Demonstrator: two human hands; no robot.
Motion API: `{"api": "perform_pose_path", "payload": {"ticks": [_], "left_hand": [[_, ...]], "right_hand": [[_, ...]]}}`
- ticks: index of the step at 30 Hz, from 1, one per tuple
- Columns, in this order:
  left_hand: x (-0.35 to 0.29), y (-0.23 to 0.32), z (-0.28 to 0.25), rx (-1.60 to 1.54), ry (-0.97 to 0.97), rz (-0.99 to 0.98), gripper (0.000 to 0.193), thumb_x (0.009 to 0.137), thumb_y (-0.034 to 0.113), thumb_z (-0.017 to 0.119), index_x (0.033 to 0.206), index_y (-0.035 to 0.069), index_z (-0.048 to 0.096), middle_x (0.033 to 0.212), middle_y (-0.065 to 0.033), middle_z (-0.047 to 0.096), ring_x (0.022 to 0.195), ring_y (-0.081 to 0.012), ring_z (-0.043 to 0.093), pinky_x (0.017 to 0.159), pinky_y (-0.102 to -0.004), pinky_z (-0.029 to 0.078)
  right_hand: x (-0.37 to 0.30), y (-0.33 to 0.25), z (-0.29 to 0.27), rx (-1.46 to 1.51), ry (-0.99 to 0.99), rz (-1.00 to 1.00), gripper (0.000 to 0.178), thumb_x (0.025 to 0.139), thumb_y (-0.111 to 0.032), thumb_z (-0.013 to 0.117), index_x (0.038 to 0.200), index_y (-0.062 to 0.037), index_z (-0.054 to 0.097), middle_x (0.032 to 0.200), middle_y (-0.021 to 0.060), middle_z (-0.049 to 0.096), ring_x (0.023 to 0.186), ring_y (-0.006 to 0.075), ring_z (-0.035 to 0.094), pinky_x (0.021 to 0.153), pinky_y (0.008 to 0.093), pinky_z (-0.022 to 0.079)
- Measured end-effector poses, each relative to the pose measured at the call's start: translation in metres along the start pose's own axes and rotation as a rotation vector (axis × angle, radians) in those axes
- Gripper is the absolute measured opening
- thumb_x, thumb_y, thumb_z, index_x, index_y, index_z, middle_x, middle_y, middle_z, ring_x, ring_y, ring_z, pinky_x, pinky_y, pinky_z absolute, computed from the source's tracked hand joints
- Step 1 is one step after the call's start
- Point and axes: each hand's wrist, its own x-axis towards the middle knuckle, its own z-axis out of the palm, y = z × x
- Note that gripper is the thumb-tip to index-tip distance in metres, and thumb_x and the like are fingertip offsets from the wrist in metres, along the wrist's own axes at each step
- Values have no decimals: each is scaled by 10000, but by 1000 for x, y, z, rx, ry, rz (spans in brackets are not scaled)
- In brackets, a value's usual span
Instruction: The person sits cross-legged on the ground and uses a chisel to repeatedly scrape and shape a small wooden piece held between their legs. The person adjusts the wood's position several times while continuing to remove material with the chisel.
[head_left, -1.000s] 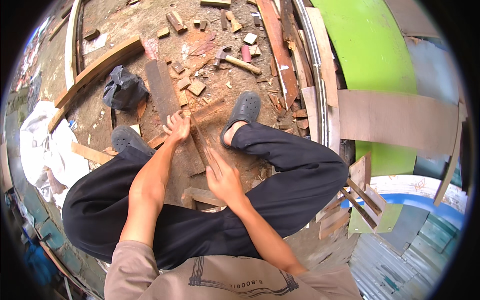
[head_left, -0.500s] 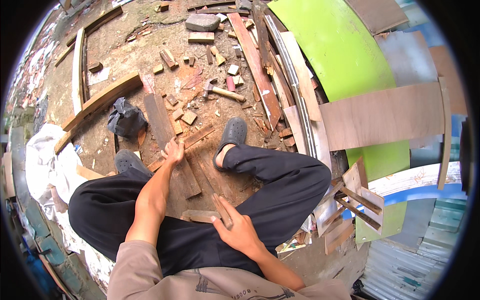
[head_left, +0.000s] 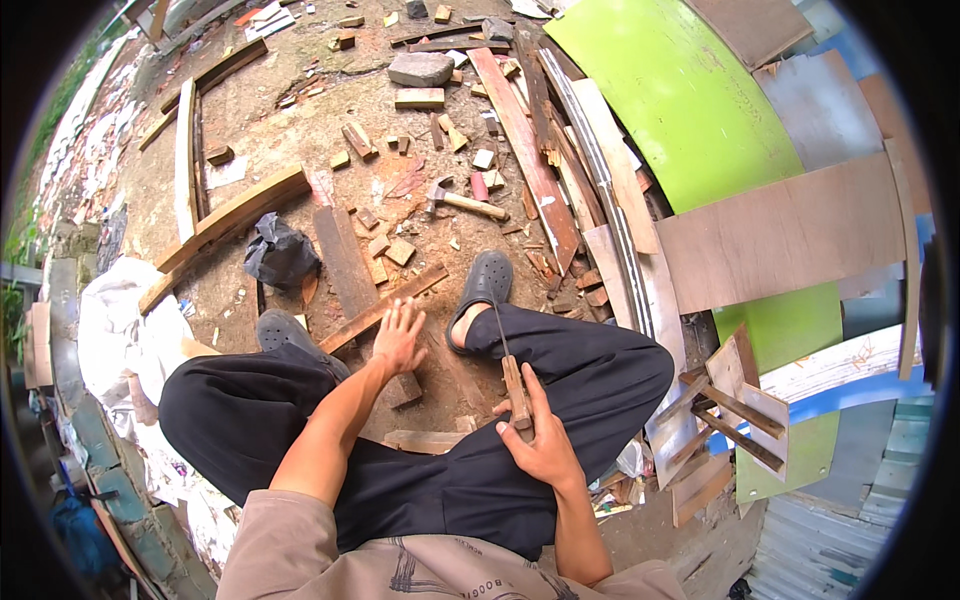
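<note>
Right hand (head_left: pixel 545 448) pinches wooden handle of thin-bladed tool (head_left: pixel 516 392); blade lines up over right clog (head_left: pixel 485 277), so a slip could nick foot; left hand (head_left: pixel 397 345) spread by wood strip (head_left: pixel 362 321), contact unclear; strip, unclamped, might skid; left, white sack (head_left: pixel 125 310); farther, black plastic bag (head_left: pixel 281 252), contents hidden

Plank (head_left: pixel 345 262) between bag (head_left: pixel 281 250) and hammer (head_left: pixel 474 207)

The left hand (head_left: pixel 399 343) spreads open over the plank's near end, by a crossing stick (head_left: pixel 424 284). Right of the plank, the right hand (head_left: pixel 545 450) grips a thin-bladed tool (head_left: pixel 516 391).
</note>
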Motion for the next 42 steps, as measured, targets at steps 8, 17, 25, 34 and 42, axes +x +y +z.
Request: {"api": "perform_pose_path", "payload": {"ticks": [8,17,25,34,42], "left_hand": [[-11,-5,34,1,187,168,788,964,399,613,1604,67,294,1688,-180,235,1572,-327,201,1269,-472,193],[17,-39,0,-158,238,-329,1034,903,451,667,1637,4,91,1707,-250,74,1588,-406,76,1267,-545,143],[-3,8,3,-47,67,-141,919,915,462,665,1616,47,239,1681,-238,213,1571,-371,195,1260,-497,211],[0,6,39,-266,247,120,773,924,356,664,1567,56,357,1606,-186,394,1512,-346,324,1243,-482,244],[16,-17,8,-269,180,-320,1054,882,531,689,1634,26,150,1697,-261,104,1578,-410,118,1265,-541,146]], "right_hand": [[19,55,17,41,130,-77,750,970,-222,712,1564,42,338,965,178,770,856,242,766,771,332,572],[38,93,29,-153,209,-74,604,989,-346,697,1427,41,542,834,145,759,721,229,762,682,335,575],[37,77,21,-87,227,-91,653,977,-389,698,1425,54,527,1040,289,726,976,429,733,799,422,576],[31,71,21,148,112,-39,584,984,-107,670,1509,16,444,1186,149,753,1066,184,714,910,305,543],[29,37,27,154,-47,-148,811,918,-43,712,1598,-6,273,1290,155,712,926,107,693,856,273,539]]}}
